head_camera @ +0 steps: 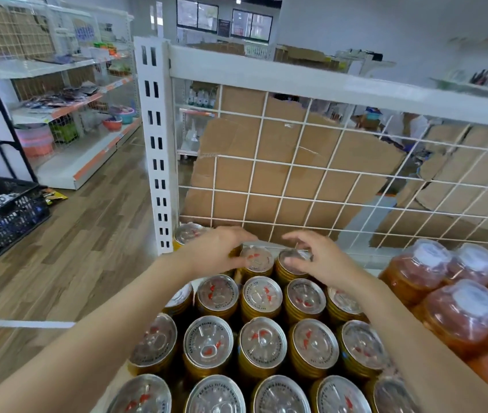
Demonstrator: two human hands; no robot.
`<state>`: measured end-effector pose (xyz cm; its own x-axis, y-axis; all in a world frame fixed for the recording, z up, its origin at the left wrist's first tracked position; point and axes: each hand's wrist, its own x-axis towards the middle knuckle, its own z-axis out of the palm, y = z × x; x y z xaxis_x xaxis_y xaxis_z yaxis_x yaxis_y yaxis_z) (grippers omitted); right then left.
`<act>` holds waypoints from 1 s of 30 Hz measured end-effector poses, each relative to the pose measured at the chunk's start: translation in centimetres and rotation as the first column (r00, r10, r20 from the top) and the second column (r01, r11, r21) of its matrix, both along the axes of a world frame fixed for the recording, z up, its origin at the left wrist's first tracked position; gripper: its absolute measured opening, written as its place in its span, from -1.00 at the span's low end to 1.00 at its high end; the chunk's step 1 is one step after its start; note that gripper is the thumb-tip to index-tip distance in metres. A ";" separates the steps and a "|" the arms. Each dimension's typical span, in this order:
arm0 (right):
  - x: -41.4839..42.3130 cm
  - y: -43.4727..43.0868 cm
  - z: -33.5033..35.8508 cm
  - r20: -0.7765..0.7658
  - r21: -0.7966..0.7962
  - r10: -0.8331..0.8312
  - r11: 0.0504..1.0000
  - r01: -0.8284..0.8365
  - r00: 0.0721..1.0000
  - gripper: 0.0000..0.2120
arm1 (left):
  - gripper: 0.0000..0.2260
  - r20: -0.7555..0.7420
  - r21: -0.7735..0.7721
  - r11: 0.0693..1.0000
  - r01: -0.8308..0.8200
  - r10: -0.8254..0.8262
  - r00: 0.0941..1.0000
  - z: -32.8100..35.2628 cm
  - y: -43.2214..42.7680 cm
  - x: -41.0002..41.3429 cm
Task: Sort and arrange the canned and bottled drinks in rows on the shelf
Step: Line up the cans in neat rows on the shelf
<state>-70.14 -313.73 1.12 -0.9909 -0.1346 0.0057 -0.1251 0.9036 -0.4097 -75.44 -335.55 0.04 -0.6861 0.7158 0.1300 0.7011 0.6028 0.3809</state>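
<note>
Cans (262, 341): gold, silver pull-tab lids, rims printed "RED BULL VITAMIN DRINK CO., LTD". They stood in rows on the shelf (362, 259), against its wire grid (254, 159). My left hand (215, 251) curled its fingers round a back-row can (256, 259). My right hand (323, 260) gripped the next can (291, 265) by its lid. Bottles (460, 311): orange, white-capped, shrink-wrapped, right of the cans, labels unreadable.
</note>
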 end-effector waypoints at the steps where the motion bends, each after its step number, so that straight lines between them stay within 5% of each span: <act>1: 0.2 0.4 0.1 0.033 0.014 0.029 0.999 -0.029 0.999 -0.53 | -0.52 0.009 -0.047 0.999 0.013 -0.013 1.000 0.1 0.6 -0.1; 6: 0.0 1.2 -0.1 0.077 0.031 0.068 0.997 -0.071 0.995 -0.44 | -0.47 0.064 -0.189 0.981 0.035 -0.023 0.998 0.5 2.2 -0.8; 13: -1.1 1.1 -0.7 -0.049 0.068 0.058 0.996 -0.055 0.997 -0.48 | -0.50 0.123 -0.243 0.970 0.009 0.022 0.992 1.2 3.7 -1.3; 23: -2.1 2.5 -1.5 -0.039 -0.076 -0.075 0.994 0.072 0.996 -0.43 | -0.49 0.069 -0.201 0.978 -0.054 0.069 0.995 0.4 4.9 -1.7; 30: -3.0 2.7 -2.0 -0.048 -0.139 -0.140 0.981 0.132 0.989 -0.46 | -0.43 0.011 -0.002 0.978 -0.207 0.207 0.978 -1.5 5.0 -1.7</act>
<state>-73.13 -311.07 -0.83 -0.9974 0.0073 0.0722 -0.0317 0.8508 -0.5245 -77.14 -330.60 -1.46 -0.8211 0.5579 0.1210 0.5565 0.7349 0.3876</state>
